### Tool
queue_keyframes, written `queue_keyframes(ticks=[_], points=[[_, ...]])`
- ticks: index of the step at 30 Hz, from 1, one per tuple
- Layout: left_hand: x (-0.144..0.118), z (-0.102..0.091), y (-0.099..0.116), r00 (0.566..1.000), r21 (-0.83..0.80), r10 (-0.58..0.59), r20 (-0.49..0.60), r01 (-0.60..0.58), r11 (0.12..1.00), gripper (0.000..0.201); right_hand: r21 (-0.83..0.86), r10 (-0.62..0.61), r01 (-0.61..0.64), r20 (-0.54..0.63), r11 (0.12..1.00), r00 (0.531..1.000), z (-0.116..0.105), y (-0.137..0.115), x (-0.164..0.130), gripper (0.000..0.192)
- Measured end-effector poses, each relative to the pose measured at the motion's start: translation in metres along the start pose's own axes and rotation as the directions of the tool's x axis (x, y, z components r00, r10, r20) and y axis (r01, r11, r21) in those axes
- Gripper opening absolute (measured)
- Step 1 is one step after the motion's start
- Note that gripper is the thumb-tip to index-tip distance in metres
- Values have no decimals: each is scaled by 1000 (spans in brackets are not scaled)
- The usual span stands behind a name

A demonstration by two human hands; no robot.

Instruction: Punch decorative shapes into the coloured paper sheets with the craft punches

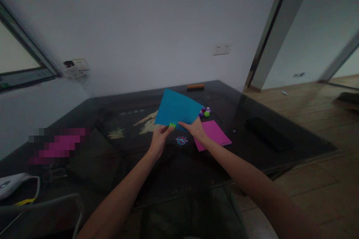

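My left hand (159, 139) is closed on a small green craft punch (172, 126) at the lower edge of a blue paper sheet (178, 108). The sheet is tilted up above the table. Gripping its lower right part is my right hand (196, 129), thumb pointing toward the punch. Just below the hands lies a pile of tiny coloured paper bits (181, 140). A pink paper sheet (214, 134) with small cut-outs along its near edge lies partly under my right forearm. Several small purple and green punches (206, 113) sit behind my right hand.
The dark table (179, 173) stands against a white wall. At its far edge lies a brown roll (195, 87), and on the right a black case (267, 133). A blurred pink item (60, 145) and a white device with a cable (14, 185) are at left.
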State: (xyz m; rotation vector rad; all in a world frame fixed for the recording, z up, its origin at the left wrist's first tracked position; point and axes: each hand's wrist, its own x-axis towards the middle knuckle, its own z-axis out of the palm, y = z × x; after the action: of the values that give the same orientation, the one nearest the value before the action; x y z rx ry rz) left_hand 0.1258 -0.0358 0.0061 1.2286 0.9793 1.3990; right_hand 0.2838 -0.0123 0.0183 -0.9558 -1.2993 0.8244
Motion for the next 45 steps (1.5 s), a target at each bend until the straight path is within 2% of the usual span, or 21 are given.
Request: queue_keyframes(ticks=[6, 12, 21, 27, 32, 36, 41, 45], points=[[-1, 1, 3, 1000, 53, -10, 24, 8, 999, 27, -19, -6, 6, -11, 1000, 1000, -2, 3, 2, 63], [-1, 2, 2, 1000, 7, -10, 26, 10, 1000, 27, 12, -19, 19, 2, 1000, 1000, -2, 3, 3, 62], [-1, 4, 6, 999, -27, -43, 32, 43, 999, 26, 12, -25, 25, -7, 1000, 1000, -3, -2, 3, 59], [1, 3, 1, 998, 4, -49, 27, 49, 999, 34, 31, -3, 3, -19, 1000, 1000, -5, -4, 6, 52], [1, 2, 5, 993, 94, -75, 86, 67, 993, 44, 66, 4, -3, -20, 998, 1000, -8, -1, 11, 50], [0, 0, 10, 984, 190, -89, 154, 59, 980, 45, 68, -12, 14, -29, 998, 1000, -13, -4, 14, 55], [-1, -3, 17, 945, 266, -140, 296, 59, 962, 44, 78, -8, 12, -49, 997, 999, -15, -8, 15, 62], [-2, -4, 19, 914, 347, -216, 343, 91, 934, 43, 60, 5, -1, -58, 998, 998, -16, -9, 15, 63]])
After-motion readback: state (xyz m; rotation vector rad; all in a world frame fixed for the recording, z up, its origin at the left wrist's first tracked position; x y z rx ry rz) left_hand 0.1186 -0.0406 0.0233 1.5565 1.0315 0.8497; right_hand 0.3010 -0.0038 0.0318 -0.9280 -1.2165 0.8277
